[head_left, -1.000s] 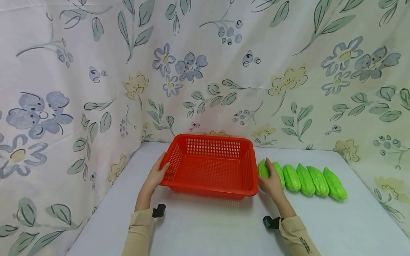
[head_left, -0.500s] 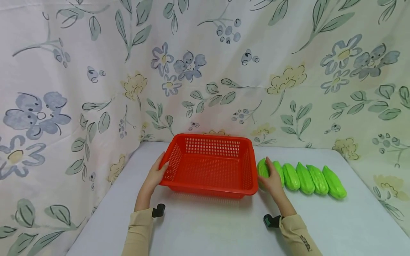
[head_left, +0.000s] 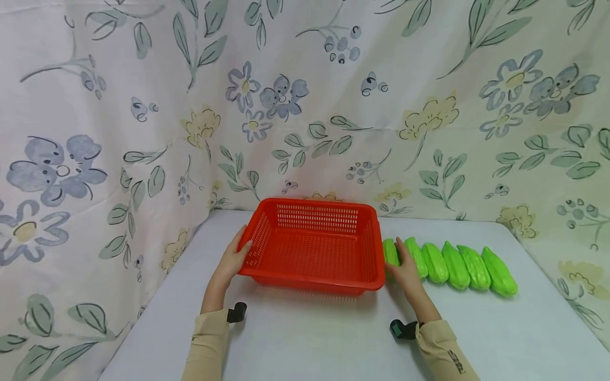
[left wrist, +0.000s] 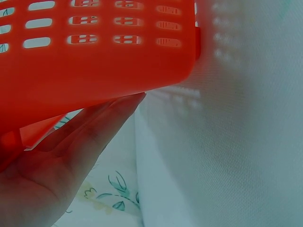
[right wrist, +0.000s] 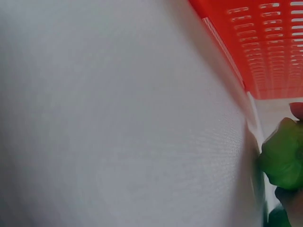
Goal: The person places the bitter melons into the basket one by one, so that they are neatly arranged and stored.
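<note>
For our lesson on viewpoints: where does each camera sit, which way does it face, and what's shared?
Head: worn on head, facing forward and down at red basket, green vegetables; left hand, right hand, sleeves show.
Left wrist: worn there, facing basket's outside; left hand shows.
Right wrist: worn there, facing table, basket, vegetables; right hand partly shows.
Head and right wrist share basket and vegetables.

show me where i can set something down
Bare table in front of the red basket, between the sleeves; another patch between the left sleeve and the flowered curtain; one right of the green vegetables. Crowded: right of the basket, where the right hand holds the leftmost vegetable, and at the basket's left rim, by the left hand.
</note>
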The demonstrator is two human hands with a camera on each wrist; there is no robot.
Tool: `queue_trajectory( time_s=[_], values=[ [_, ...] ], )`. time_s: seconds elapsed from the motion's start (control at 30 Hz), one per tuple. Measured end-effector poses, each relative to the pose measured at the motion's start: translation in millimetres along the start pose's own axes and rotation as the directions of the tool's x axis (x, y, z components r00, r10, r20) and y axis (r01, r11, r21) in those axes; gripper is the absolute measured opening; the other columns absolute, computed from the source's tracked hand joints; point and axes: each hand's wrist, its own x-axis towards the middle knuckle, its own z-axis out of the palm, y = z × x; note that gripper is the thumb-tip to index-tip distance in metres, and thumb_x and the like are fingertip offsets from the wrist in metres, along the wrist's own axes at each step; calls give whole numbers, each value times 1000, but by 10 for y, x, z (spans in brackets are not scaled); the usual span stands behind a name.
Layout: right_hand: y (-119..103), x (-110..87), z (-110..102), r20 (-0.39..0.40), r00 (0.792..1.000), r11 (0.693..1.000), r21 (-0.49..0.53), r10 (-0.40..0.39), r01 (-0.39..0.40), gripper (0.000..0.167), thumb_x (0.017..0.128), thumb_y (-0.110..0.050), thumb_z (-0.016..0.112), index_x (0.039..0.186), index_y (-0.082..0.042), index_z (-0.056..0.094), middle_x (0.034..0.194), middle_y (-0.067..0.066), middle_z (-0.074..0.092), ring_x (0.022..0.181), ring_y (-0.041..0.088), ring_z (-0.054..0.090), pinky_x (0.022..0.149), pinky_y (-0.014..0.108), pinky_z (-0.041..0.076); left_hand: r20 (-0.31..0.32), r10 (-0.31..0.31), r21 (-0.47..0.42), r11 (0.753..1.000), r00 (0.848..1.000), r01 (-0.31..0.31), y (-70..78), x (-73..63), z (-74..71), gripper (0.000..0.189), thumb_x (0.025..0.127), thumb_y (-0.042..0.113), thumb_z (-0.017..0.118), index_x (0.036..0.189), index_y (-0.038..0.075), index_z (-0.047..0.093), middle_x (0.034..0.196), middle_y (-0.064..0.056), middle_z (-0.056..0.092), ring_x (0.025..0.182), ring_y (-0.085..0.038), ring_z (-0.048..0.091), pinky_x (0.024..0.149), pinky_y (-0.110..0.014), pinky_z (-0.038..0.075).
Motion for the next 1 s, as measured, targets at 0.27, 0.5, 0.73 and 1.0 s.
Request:
queue_trajectory(
  time_s=[0.27,0.5,0.73,1.0],
  values=[
    [-77,-9,-28,-1,1000,1000,22,4,-4,82,91,0,57,157,-7,8,161,23,16,150,40,12,121,53,13,-9,2,0,1000,1000,-2,26,11,-20,60,105,29,40,158,23,13,157,-20,30,103,-30,54,77,-28,50],
    [-181,-27,-81,-6,1000,1000,12,18,-18,84,92,-7,59,158,-10,7,162,21,17,150,37,12,121,53,13,-11,6,-6,1000,1000,-6,22,3,-25,60,105,30,40,158,23,12,157,-20,29,104,-30,54,75,-26,46],
    [-291,-58,-153,-15,1000,1000,8,24,-24,87,93,-15,64,158,-12,6,163,18,16,151,35,11,121,52,12,-6,20,14,1000,1000,-20,25,-25,-16,59,105,29,38,158,20,12,160,-20,24,113,-33,49,90,-38,44],
    [-379,-77,-191,-30,1000,999,38,8,-7,88,92,-12,64,158,-9,5,163,19,13,151,34,11,122,50,13,-4,17,23,1000,1000,-17,28,-41,-13,59,105,28,38,158,18,14,159,-21,25,111,-33,51,85,-35,46]
  ],
)
